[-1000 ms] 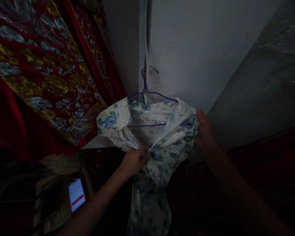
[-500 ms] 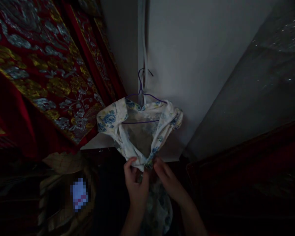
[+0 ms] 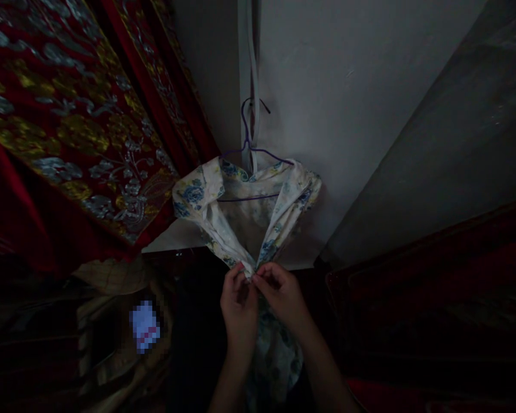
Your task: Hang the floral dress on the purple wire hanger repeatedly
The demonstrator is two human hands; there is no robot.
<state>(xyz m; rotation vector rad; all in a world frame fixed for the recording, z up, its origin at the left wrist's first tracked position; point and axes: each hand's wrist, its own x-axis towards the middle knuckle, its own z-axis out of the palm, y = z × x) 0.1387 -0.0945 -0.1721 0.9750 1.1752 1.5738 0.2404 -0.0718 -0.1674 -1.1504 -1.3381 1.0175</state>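
A white shirt with blue and yellow flowers (image 3: 215,201) hangs on a purple wire hanger (image 3: 247,150) hooked on a white cord against the wall. My left hand (image 3: 238,304) and my right hand (image 3: 281,295) meet at the shirt's front, just below the open collar. Both pinch the two front edges of the fabric together, fingers curled. The lower part of the shirt drops behind my hands into the dark.
Red cloth with gold and silver embroidery (image 3: 69,120) hangs at the left. A grey surface (image 3: 447,143) slopes down at the right. A lit phone screen (image 3: 145,326) glows in the dark clutter at the lower left.
My right hand left the shirt's right shoulder and came down to the front. Both hands now pinch the front edges together, slightly higher than half a second ago.
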